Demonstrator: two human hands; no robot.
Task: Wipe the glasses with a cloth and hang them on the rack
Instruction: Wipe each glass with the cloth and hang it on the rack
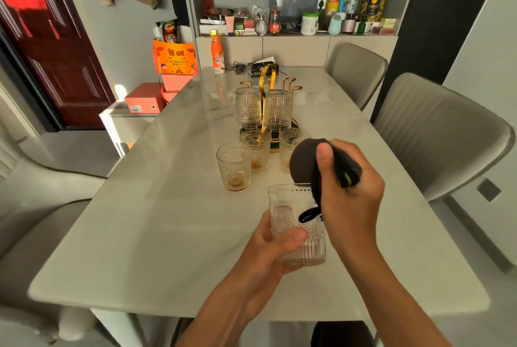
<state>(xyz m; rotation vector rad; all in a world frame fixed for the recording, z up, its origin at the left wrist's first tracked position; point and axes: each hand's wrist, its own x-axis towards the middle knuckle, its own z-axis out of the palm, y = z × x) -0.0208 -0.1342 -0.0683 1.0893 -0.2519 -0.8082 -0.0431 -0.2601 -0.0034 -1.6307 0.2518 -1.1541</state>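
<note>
Left hand [275, 246] grips glass [298, 232]; right hand [349, 195] pinches cloth [307, 162] inside it.

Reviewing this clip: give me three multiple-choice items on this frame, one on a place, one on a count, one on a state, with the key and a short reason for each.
1. Where is the gold rack?
A. on the table, beyond the loose glasses
B. on a chair
C. on the shelf

2. How many glasses hang upside down on the rack?
A. none
B. two
C. five

3. What is the left hand doing?
A. resting flat on the table
B. holding the cloth
C. gripping a glass

Key: 1 A, the rack stands on the table behind the three upright glasses. 2 B, one hung glass and another show. 3 C, its fingers curl round the held glass, while the right hand pushes the dark cloth into it.
</note>
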